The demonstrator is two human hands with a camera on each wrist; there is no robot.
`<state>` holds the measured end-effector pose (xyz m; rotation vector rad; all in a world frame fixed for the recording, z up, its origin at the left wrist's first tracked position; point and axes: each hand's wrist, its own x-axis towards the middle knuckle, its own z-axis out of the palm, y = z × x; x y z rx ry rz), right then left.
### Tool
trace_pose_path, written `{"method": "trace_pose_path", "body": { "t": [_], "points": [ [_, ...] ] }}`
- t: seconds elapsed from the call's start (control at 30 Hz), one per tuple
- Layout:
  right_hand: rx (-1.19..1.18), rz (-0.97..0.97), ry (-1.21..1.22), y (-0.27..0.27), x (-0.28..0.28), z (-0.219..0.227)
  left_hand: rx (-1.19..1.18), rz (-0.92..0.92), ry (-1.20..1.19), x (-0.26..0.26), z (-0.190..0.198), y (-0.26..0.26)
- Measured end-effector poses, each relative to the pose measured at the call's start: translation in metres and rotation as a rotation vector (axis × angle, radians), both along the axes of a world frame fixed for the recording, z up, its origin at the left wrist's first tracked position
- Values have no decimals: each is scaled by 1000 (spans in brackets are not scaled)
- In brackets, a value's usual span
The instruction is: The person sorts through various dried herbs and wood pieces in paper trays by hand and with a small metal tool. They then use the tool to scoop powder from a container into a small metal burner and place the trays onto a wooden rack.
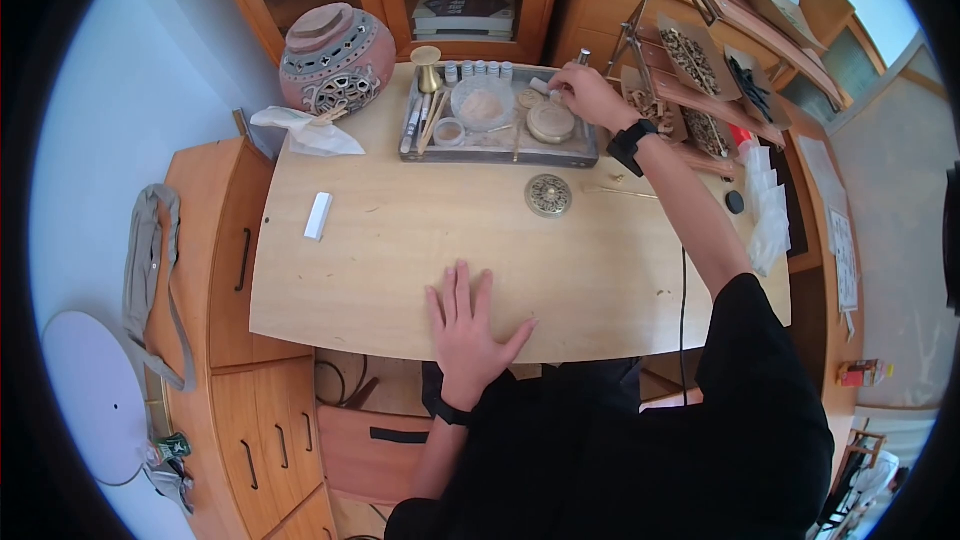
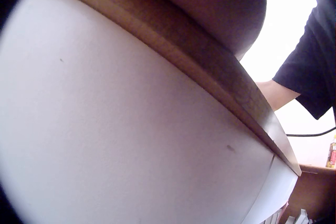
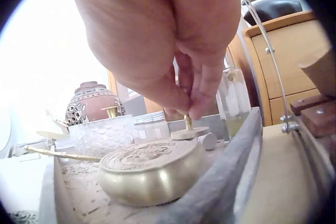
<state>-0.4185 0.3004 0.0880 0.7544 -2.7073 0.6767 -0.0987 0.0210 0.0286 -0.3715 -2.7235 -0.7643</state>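
Note:
In the head view my right hand [image 1: 592, 100] reaches over the right end of a grey tray [image 1: 450, 157]. Its thumb and fingers pinch the thin stem of a brass ash press [image 3: 190, 133], whose flat disc hangs low behind a round brass incense burner [image 3: 149, 181]. Ash fills the burner to near its rim, with a raised pattern on top. A small white cylinder [image 3: 208, 141] lies beside the disc. My left hand [image 1: 468, 335] rests flat on the table near its front edge, fingers spread, holding nothing.
In the tray are a glass bowl [image 1: 482, 104] of powder, a small jar [image 1: 449, 132], sticks and vials. A pierced brass lid [image 1: 549, 196] and a white block [image 1: 318, 216] lie on the table. A ceramic jar [image 1: 337, 58] stands back left, a tiered rack [image 1: 690, 100] right.

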Motion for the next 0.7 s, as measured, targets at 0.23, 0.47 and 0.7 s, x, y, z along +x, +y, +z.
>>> {"method": "trace_pose_path", "body": {
  "t": [0.23, 0.47, 0.7],
  "points": [
    [-69, 23, -36, -20, -1, -3, 2, -2, -1, 0, -1, 0],
    [-37, 148, -79, -34, 7, 6, -7, -3, -1, 0, -1, 0],
    [-19, 192, -152, -44, 28, 14, -1, -4, 1, 1, 0, 0]
  ]
}}
